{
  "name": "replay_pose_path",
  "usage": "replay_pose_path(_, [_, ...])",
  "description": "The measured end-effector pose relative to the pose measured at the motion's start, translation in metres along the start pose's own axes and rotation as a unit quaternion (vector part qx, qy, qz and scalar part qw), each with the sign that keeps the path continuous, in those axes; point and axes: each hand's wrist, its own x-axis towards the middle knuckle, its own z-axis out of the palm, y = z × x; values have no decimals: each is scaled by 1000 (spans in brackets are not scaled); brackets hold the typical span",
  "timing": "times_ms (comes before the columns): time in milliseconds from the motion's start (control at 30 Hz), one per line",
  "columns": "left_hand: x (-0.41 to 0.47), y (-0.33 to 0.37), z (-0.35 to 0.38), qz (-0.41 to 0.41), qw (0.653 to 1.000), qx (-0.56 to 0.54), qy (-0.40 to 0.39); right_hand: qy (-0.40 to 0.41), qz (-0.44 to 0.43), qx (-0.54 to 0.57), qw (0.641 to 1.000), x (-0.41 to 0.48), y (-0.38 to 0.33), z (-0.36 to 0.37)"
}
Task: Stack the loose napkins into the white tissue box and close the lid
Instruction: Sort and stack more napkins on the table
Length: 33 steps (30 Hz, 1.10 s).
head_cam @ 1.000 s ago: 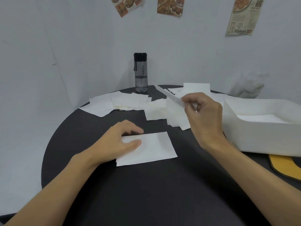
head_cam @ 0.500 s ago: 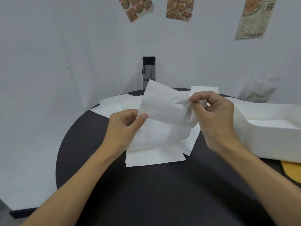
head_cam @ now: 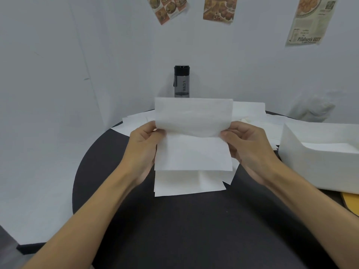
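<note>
At centre of the head view, above the round black table [head_cam: 194, 233], both hands hold one napkin [head_cam: 194, 131] clear of the surface.

1. Left hand [head_cam: 143, 145]: it pinches the napkin's left edge. The fingers behind the sheet are hidden.
2. Right hand [head_cam: 250, 146]: it pinches the right edge in the same manner, with its fingertips likewise covered by the sheet.
3. The upper part of the held napkin stands upright and hides the base of a dark bottle [head_cam: 181, 82] at the wall.
4. A flat napkin [head_cam: 184, 184] lies on the table directly below the held sheet. Its far edge is covered.
5. Loose napkins [head_cam: 136, 123] are spread along the table's far rim, partly hidden behind the hands and the sheet.
6. The white tissue box [head_cam: 310, 167] stands open at right and is cut off by the frame edge. A white layer shows inside it.
7. A yellow object [head_cam: 350, 203] beside the box is mostly out of frame and cannot be identified.
</note>
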Motion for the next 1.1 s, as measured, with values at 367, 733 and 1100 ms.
replay_pose_path(367, [1,6,-15,-103,992,-58,-53,-64,115,111,985,-1,-7,-5])
replay_pose_path(733, [4,-13,-16,9,977,209,-43,-91,104,-164,977,-2,8,-5])
replay_pose_path(1100, [2,-19,-19,19,947,297,-122,-75,80,-217,970,-3,9,2])
